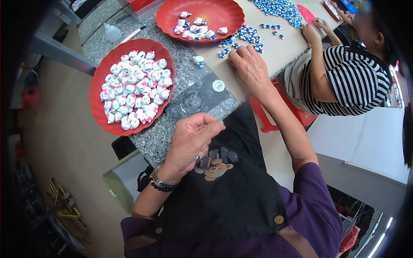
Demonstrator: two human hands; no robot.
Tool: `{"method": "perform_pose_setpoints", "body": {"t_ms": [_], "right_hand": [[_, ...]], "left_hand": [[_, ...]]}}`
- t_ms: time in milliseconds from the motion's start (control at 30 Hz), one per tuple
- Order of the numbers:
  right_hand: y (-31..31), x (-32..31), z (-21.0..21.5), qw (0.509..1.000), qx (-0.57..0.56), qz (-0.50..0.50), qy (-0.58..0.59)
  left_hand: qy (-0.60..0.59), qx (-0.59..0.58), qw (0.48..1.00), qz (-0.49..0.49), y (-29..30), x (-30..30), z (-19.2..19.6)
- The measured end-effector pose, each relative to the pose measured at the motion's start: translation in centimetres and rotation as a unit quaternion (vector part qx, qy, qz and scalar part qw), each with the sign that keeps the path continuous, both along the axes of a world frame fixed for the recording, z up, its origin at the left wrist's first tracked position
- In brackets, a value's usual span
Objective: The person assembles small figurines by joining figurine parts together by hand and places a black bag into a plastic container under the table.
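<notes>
My left hand [191, 139] is closed in front of my apron, thumb pressed against the curled fingers. What lies inside the fist is hidden, with only a small pale bit near the lower fingers. Farther off, my right hand [250, 69] rests on the brown paper with its fingers bent down and drawn together, beside a pile of small blue-and-white pieces [247, 36]. Its fingertips hide whatever they may pinch. One white-and-blue figurine [198, 60] stands on the granite table left of that hand. A red scalloped tray [100, 81] at the left holds many white-and-pink figurines [133, 88].
Another red tray [221, 15] holds several white-and-blue figurines. A dark mat [200, 96] bears a round clear cap [218, 85]. A squeeze bottle [112, 32] and a pen [133, 34] lie behind. A co-worker in stripes [352, 81] sits at right, near a larger blue heap [279, 12].
</notes>
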State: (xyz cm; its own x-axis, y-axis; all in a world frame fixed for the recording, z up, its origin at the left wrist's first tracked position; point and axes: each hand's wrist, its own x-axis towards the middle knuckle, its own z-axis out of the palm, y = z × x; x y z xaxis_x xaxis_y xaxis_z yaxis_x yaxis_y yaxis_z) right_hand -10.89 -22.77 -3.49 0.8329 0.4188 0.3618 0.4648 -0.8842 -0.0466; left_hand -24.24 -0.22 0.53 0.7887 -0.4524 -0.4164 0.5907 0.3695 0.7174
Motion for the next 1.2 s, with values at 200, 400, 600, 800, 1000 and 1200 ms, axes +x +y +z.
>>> {"method": "perform_pose_setpoints", "body": {"t_ms": [200, 400, 600, 800, 1000, 1200], "right_hand": [[-0.2, -0.1, 0.8, 0.938, 0.318, 0.017, 0.135], [-0.9, -1.1, 2.0, 0.925, 0.358, -0.019, 0.127], [-0.4, -2.6, 0.7, 0.977, 0.138, 0.11, 0.118], [0.5, -4.3, 2.2, 0.86, 0.428, 0.016, 0.277], [2.3, -8.3, 4.3, 0.818, 0.486, 0.063, 0.302], [2.8, -9.4, 5.1, 0.861, 0.43, 0.103, 0.25]], "left_hand": [[0.013, -0.053, 0.998, 0.04, -1.6, 1.4, -0.1], [0.007, -0.087, 0.991, 0.098, -2.5, 2.5, -0.5], [0.036, -0.077, 0.993, 0.088, -2.1, 1.1, -1.1], [0.036, -0.068, 0.992, 0.105, -3.1, 1.0, -1.0], [0.001, -0.091, 0.992, 0.086, -3.5, 1.4, -1.0], [-0.005, -0.067, 0.996, 0.06, -2.7, 1.0, -1.9]]}}
